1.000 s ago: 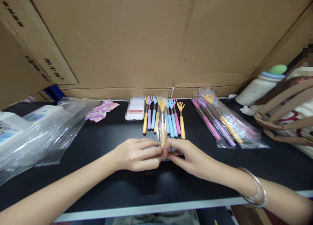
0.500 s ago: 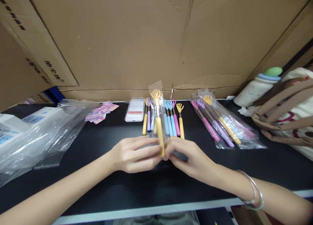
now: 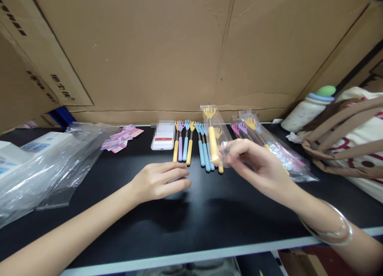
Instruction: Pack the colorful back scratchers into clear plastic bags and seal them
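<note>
The right hand (image 3: 260, 164) pinches a lower corner of a clear plastic sleeve (image 3: 218, 120) between thumb and fingers; inside it a yellow hand-shaped back scratcher (image 3: 213, 140) stands tilted, claw end away from the person, above the loose scratchers on the right. The left hand (image 3: 163, 180) is empty, fingers loosely spread, near the handle ends of the loose scratchers on the left. For a tidy hold, the pinch would do best firm and close beside the handle end, since a corner grip probably lets the scratcher swing or slip within the film; lifting it well clear of the row should avoid snagging the claws. Counting outward: one sleeved scratcher is in hand; the left group of loose scratchers (image 3: 185, 148) has four, two yellow, one purple, one blue; the right group (image 3: 206, 156) shows three blue and one yellow, plus a sliver of pink behind the sleeve. Beyond the right hand, the bagged scratchers (image 3: 250, 124) show four heads: pink, purple, yellow, blue; their bags overlap too much to count. The counter (image 3: 209, 228) also carries one phone (image 3: 162, 142), several overlapping printed cards (image 3: 122, 138), uncountable, clear plastic bags (image 3: 72, 164) at far left, one green-topped bottle (image 3: 303, 116) and one cream fabric bag (image 3: 356, 156).
</note>
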The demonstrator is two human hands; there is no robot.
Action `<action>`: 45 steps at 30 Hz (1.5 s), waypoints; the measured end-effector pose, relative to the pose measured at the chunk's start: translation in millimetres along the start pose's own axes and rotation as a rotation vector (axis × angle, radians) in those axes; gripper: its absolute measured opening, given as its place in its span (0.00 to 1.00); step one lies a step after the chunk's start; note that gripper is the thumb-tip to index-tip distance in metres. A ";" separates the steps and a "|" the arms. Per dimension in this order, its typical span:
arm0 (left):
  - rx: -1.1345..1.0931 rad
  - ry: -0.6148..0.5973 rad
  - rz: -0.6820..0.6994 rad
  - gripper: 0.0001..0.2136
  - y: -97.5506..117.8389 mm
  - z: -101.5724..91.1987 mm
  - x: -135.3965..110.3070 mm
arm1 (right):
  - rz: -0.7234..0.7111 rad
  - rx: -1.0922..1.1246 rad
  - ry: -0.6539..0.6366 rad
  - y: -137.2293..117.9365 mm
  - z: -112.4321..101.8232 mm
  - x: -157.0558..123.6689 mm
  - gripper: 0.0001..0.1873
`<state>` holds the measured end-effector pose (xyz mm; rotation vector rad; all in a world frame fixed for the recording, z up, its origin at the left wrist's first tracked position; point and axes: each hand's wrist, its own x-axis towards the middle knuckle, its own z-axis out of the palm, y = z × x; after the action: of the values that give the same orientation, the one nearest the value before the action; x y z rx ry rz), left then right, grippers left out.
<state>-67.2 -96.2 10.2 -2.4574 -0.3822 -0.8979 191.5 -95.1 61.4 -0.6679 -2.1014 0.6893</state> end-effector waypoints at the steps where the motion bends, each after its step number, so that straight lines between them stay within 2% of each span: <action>1: -0.005 -0.009 -0.013 0.06 0.5 1.0 -0.4 | -0.005 -0.013 0.012 -1.8 -6.3 -2.0 0.05; 7: -0.076 -0.098 -0.201 0.12 0.5 8.7 -8.1 | -0.012 -0.101 0.200 2.3 -50.3 -36.0 0.04; 10: -0.078 -0.132 -0.191 0.13 -0.8 11.3 -10.4 | 0.006 -0.211 0.308 13.8 -74.0 -50.9 0.04; 12: -0.077 -0.155 -0.171 0.13 -1.0 12.3 -10.4 | 0.010 -0.273 0.333 24.2 -88.6 -55.6 0.05; 14: -0.086 -0.170 -0.156 0.14 -0.6 12.9 -9.9 | 0.039 -0.291 0.311 36.2 -101.1 -57.3 0.05; 19: -0.114 -0.199 -0.130 0.14 0.2 14.2 -9.7 | 0.154 -0.350 0.152 64.4 -118.3 -63.0 0.08; 24: -0.125 -0.201 -0.121 0.13 -0.7 14.8 -9.7 | 0.258 -0.544 -0.013 80.5 -125.1 -80.4 0.11; 33: -0.076 -0.215 -0.049 0.12 -0.2 14.7 -8.8 | 0.227 -0.864 -0.109 86.4 -130.7 -97.7 0.12; 37: -0.046 -0.231 -0.027 0.12 -0.1 14.3 -7.7 | 0.144 -1.005 -0.134 82.5 -131.2 -99.1 0.11; 42: -0.009 -0.265 -0.013 0.12 -0.7 14.3 -8.2 | 0.028 -1.059 -0.072 63.6 -111.7 -83.3 0.11; 45: 0.049 -0.316 0.014 0.12 -5.0 11.6 -8.4 | 0.002 -0.941 -0.129 44.9 -85.6 -64.4 0.07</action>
<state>-69.5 -86.5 -1.3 -2.5546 -0.4889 -0.4855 305.6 -85.1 42.3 -1.1309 -2.5008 -0.3310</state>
